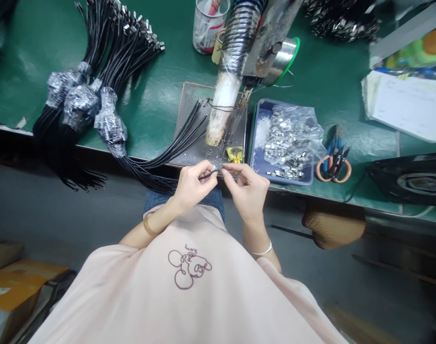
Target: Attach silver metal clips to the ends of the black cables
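My left hand (196,184) is closed around a thin black cable (205,176), its end pointing right between the fingertips. My right hand (248,188) pinches thumb and forefinger together right at that cable end; whatever small piece sits there is too tiny to make out. Both hands are held at the table's front edge, fingertips almost touching. Left of them, a bundle of black cables (149,174) runs from a plastic-wrapped middle (110,122), with several cable ends spread on a dark board (189,107).
Above the board hang a fume hose (221,105) and a soldering device with a solder wire spool (284,59). A blue tray (256,167) holds small metal connectors (289,143). Pliers and cutters (334,160) lie right of it. More wrapped cable bundles (80,102) lie left.
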